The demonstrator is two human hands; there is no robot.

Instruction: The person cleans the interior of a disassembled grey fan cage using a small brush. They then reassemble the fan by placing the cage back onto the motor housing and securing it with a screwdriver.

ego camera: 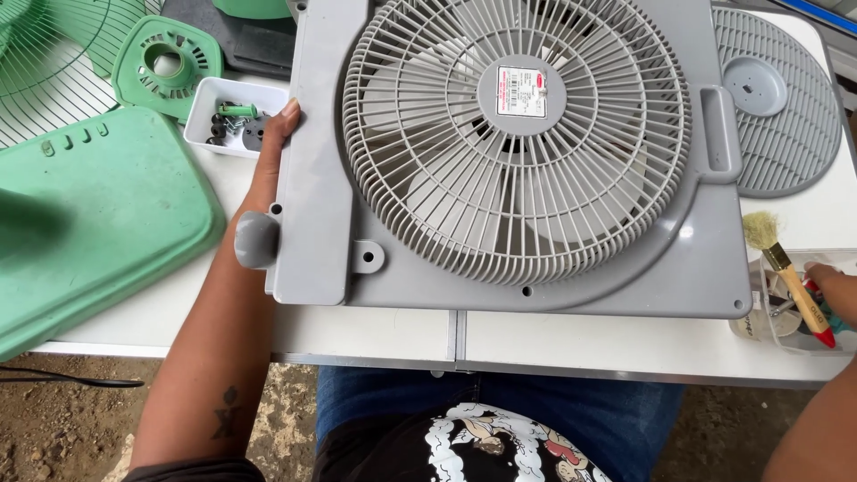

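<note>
A grey box fan (509, 152) lies flat on the white table (375, 330), its round grille facing up. My left hand (272, 147) grips the fan's left edge, thumb on the frame. My right hand (835, 290) reaches into a clear plastic tub (759, 321) at the table's right edge. In that tub stand a paintbrush (781, 263) with a wooden handle and red tip, and other tools. Whether the fingers close on anything there is hidden by the frame edge.
A loose grey grille (781, 107) lies at the back right. Green fan parts sit at the left: a flat panel (107, 223), a wire guard (45, 62) and a motor cover (165, 67). A small white tray (223, 112) holds screws and small parts.
</note>
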